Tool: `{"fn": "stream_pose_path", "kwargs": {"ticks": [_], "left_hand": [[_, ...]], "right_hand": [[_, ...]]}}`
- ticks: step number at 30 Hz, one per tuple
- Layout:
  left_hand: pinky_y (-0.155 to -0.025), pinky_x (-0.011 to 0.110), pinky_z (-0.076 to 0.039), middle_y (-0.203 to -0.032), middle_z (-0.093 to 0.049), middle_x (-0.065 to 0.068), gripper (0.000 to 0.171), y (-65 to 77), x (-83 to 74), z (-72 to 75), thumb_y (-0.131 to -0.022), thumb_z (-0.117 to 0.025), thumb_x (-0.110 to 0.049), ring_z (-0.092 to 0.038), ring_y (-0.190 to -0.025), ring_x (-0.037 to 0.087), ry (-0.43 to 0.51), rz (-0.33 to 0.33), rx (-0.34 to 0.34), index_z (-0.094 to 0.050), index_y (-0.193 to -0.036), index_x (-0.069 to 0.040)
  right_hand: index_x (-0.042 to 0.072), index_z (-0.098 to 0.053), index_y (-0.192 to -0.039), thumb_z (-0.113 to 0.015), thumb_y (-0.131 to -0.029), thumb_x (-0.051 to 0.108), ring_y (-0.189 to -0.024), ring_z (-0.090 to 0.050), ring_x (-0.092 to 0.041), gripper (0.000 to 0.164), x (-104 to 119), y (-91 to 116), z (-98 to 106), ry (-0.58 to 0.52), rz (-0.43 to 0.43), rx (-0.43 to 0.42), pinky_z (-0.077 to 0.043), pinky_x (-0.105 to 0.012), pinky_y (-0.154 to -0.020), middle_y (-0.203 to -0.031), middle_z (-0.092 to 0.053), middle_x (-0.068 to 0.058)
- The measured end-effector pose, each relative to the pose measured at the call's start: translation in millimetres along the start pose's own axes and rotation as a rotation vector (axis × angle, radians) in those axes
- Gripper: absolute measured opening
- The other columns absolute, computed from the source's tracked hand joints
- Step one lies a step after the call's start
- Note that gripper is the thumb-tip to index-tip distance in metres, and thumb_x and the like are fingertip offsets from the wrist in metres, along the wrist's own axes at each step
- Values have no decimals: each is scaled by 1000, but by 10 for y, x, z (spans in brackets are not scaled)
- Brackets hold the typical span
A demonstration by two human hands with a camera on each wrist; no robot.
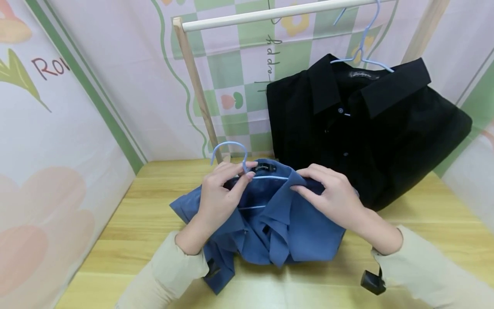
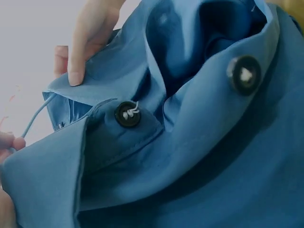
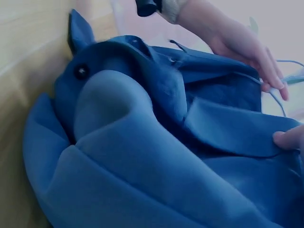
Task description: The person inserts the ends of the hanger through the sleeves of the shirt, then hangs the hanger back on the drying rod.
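Observation:
A blue button-up shirt (image 1: pixel 312 234) with a black neck label is held up just over the table, a light-blue hanger (image 1: pixel 230 142) inside its neck. My left hand (image 1: pixel 218 191) pinches the hanger at the base of its hook, between thumb and fingers. On the other side, my right hand (image 1: pixel 333 193) pinches the shirt's collar, the thumb (image 3: pixel 290 138) lying on the fabric in the right wrist view. Dark buttons (image 2: pixel 127 114) show on the shirt in the left wrist view. Folds of fabric hide much of the hanger's arms.
Behind my right hand, a black shirt (image 1: pixel 370 128) hangs on another light-blue hanger (image 1: pixel 362 51) from the rack's white rail (image 1: pixel 262 16). A wooden rack post (image 1: pixel 197 86) stands at the back left. Patterned cloth walls (image 1: pixel 96 128) enclose the wooden table (image 1: pixel 146 206).

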State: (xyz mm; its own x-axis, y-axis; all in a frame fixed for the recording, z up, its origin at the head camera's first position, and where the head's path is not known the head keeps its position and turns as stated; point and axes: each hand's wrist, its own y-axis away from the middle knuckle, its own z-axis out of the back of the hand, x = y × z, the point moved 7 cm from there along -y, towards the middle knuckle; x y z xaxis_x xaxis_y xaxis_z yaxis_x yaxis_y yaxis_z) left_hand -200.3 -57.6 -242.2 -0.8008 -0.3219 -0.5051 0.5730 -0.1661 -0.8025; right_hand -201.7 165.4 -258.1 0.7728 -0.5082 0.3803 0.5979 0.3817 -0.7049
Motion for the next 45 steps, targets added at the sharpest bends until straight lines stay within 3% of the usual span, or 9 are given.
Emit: {"fn": "stream_pose_path", "kwargs": {"ticks": [2, 8, 15, 19, 22, 27, 32, 38, 45], "left_hand": [[-62, 27, -44, -82, -74, 4, 22, -1, -6, 6, -89, -78, -1, -61, -80, 17, -12, -10, -5, -79, -111, -2], [-75, 33, -54, -106, -75, 7, 27, -10, 11, 68, -84, -83, -1, -67, -91, 20, -1, -6, 36, -78, -111, -1], [-104, 40, -47, -130, -67, 10, 33, 40, 131, 208, -99, -64, -6, -61, -123, 22, -27, 79, 141, -68, -131, -2], [-101, 43, -49, -132, -67, 10, 34, 63, 198, 230, -101, -62, -9, -62, -121, 23, -106, 135, 173, -67, -134, -5], [-93, 43, -53, -124, -70, 11, 30, 65, 218, 226, -99, -67, -7, -65, -113, 24, -137, 142, 170, -70, -128, -3], [-87, 44, -55, -113, -71, 14, 20, 73, 230, 215, -97, -69, 0, -68, -104, 27, -149, 94, 134, -71, -117, 2], [-87, 44, -54, -113, -69, 16, 18, 84, 258, 238, -98, -65, 3, -67, -104, 29, -148, 68, 88, -68, -116, 4], [-89, 40, -52, -110, -67, 19, 18, 87, 321, 357, -98, -63, 5, -65, -103, 31, -146, 64, -33, -67, -115, 6], [-89, 34, -50, -110, -67, 20, 17, 92, 422, 541, -99, -62, 4, -65, -101, 33, -152, 114, -170, -67, -115, 8]], "right_hand": [[4, -75, -103, -82, -78, -12, -82, -62, -10, 31, -4, 5, -7, -42, -1, -26, -47, -11, -82, -93, -69, 2], [5, -76, -100, -80, -80, -13, -83, -61, -8, 27, -99, 37, 2, -122, -82, -66, -47, -13, -80, -92, -69, 3], [6, -77, -103, -78, -86, -7, -85, -58, -7, 21, -297, 83, 89, -131, -224, -104, -44, -15, -77, -93, -69, 0], [7, -77, -104, -77, -88, -5, -86, -57, -7, 20, -339, 99, 104, -135, -258, -97, -43, -16, -77, -94, -69, 0], [7, -77, -104, -78, -87, -6, -85, -58, -8, 22, -308, 98, 78, -145, -234, -91, -44, -16, -77, -94, -69, 1], [8, -77, -106, -80, -85, -6, -85, -60, -7, 25, -238, 77, 31, -132, -183, -56, -46, -13, -79, -97, -71, 3], [8, -76, -113, -83, -85, 1, -92, -64, -10, 30, -234, 74, 79, -48, -206, 14, -45, -8, -85, -105, -73, -1], [14, -71, -129, -79, -93, 19, -102, -57, -8, 37, -475, 187, 227, -52, -384, 82, -41, -11, -87, -123, -70, -5], [7, -61, -138, -69, -101, 16, -105, -62, 0, 40, -877, 413, 321, -240, -527, 167, -47, -11, -86, -124, -66, 7]]}}
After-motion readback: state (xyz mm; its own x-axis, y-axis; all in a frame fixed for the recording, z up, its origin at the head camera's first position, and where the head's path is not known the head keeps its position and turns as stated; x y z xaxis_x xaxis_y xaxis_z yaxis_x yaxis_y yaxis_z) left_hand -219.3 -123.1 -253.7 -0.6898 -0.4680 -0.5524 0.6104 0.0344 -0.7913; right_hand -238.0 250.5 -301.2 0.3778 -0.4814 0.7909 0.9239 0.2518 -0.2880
